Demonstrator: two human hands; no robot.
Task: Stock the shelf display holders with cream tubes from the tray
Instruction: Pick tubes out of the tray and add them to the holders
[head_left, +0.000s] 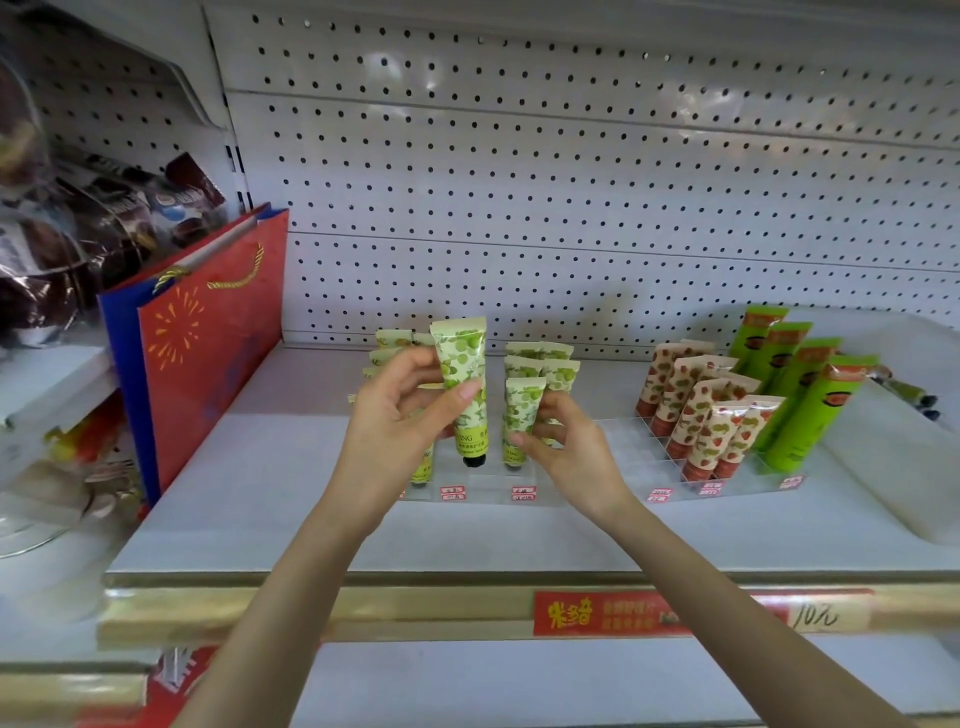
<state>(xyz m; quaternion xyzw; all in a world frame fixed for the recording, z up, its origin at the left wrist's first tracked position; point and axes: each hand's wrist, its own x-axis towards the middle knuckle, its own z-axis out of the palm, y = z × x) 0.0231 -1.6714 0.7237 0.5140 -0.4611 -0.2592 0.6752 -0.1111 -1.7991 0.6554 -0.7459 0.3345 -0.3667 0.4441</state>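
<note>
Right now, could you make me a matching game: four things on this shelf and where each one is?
Things: 1 red gift bag; 2 strawberry tubes; 3 bright green tubes; 4 raised lime-print tube.
Places: A in the left hand; B right end of the holder; C left end of the shelf; D just left of the bright green tubes.
Pairs: 1-C, 2-D, 3-B, 4-A.

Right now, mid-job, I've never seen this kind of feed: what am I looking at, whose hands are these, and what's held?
No machine here: one camera worn on a person's head looks down at their bare hands. The left hand holds a green-fruit tube upright, cap down. The right hand pinches a second tube at the clear holder on the white shelf. Further right stand strawberry-print tubes and bright green tubes; a red gift bag stands at the left.
</note>
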